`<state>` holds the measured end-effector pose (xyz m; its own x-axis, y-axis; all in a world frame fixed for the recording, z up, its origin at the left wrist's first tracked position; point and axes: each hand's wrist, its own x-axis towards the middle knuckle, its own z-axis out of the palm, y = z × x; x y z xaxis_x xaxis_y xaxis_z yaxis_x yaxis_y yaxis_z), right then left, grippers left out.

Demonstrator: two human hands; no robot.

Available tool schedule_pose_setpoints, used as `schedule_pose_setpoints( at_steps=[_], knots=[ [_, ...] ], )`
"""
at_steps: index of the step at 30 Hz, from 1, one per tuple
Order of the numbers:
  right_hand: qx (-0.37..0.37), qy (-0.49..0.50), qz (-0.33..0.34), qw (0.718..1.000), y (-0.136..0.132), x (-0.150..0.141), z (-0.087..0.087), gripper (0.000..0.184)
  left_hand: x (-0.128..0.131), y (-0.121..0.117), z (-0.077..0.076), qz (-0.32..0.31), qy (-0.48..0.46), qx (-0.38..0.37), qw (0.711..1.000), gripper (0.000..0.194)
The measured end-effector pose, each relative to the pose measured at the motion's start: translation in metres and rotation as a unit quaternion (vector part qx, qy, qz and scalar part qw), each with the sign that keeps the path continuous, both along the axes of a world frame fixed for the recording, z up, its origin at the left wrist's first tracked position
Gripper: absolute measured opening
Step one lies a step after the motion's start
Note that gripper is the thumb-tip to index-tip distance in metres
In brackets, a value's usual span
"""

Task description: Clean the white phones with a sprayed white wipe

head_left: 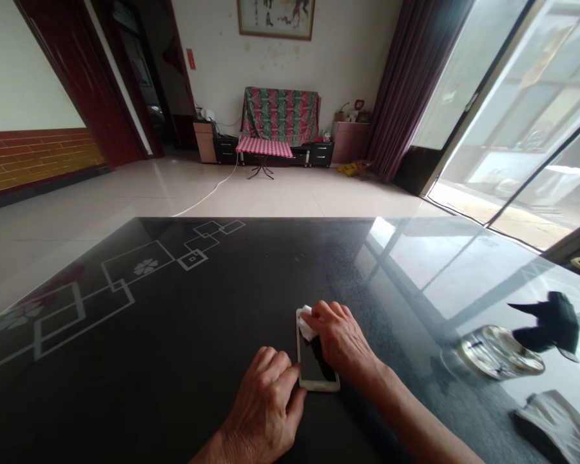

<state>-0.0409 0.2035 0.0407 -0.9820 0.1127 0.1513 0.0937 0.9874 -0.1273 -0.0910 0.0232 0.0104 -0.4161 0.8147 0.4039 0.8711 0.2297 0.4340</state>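
A smartphone (315,368) with a white frame and dark screen lies face up on the glossy black table (212,328). My left hand (268,396) rests at its lower left edge, fingers curled, with the thumb and forefinger against its side and corner. Over the upper part of the screen, my right hand (343,335) pinches a crumpled white tissue (307,327) and presses it to the glass. That hand and the tissue cover the phone's upper right side.
Right of my arm stands a clear spray bottle (500,353) with a black trigger head. Nearer the front right lies a crumpled grey cloth (558,419). Beyond the table's far edge, a small folding table (265,147) with a checked cover stands on the tiled floor.
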Motion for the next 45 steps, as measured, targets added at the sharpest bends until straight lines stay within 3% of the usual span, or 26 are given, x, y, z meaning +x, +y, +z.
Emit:
schedule_pose_setpoints(
  at_steps=[10, 13, 21, 26, 31, 38, 45],
  knots=[
    [-0.085, -0.032, 0.022, 0.996, -0.025, 0.061, -0.003, 0.020, 0.000, -0.001, -0.002, 0.001, 0.015, -0.006, 1.000, 0.016],
    [-0.097, -0.033, 0.028, 0.994, -0.025, 0.068, -0.005, 0.026, 0.000, 0.000, -0.002, 0.000, 0.023, 0.000, 1.000, 0.016],
    [-0.037, -0.023, 0.050, 0.998, -0.018, 0.019, 0.004, 0.019, -0.001, -0.001, -0.002, 0.002, 0.016, -0.001, 1.000, 0.014],
    [-0.001, -0.002, 0.038, 0.999, -0.003, -0.007, 0.000, 0.031, -0.001, 0.000, -0.001, -0.002, 0.009, 0.000, 1.000, 0.015],
    [0.008, 0.012, 0.012, 1.000, 0.012, -0.015, -0.005, 0.033, -0.001, 0.000, 0.000, -0.005, 0.012, -0.003, 1.000, 0.016],
    [-0.020, 0.005, -0.011, 1.000, 0.017, 0.022, -0.007, 0.034, -0.001, 0.000, -0.001, -0.005, 0.008, -0.010, 1.000, 0.015],
    [-0.069, -0.015, 0.000, 0.998, -0.007, 0.061, -0.005, 0.030, -0.001, -0.001, -0.001, -0.004, 0.007, -0.022, 1.000, 0.011]
  ],
)
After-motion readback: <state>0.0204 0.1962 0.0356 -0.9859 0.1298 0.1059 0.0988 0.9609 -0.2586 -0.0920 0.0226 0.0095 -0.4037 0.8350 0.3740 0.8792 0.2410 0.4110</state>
